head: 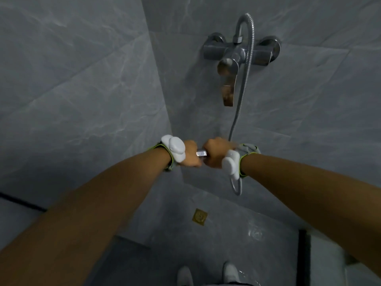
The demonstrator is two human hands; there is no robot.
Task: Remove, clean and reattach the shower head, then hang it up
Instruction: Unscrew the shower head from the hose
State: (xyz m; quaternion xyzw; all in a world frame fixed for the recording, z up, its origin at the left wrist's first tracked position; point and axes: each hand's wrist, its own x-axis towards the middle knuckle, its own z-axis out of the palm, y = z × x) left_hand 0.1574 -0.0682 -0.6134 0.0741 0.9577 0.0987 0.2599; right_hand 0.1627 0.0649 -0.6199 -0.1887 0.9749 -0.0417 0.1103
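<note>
Both my hands meet in the middle of the view, in front of the grey tiled corner. A short chrome piece of the shower head's handle (201, 153) shows between them; the rest is hidden in my fists. My left hand (190, 154) is closed around one end and my right hand (216, 153) around the other. The metal hose (244, 83) runs down from the wall mixer (241, 51) to behind my right hand, and a loop of the hose shows below my right wrist. Each wrist carries a white sensor on a grey strap.
The mixer's lever (227, 83) points downward above my hands. A brass floor drain (199, 216) sits in the wet grey floor below. My white shoes (229, 272) stand at the bottom edge. A dark threshold strip (304, 256) runs at the right.
</note>
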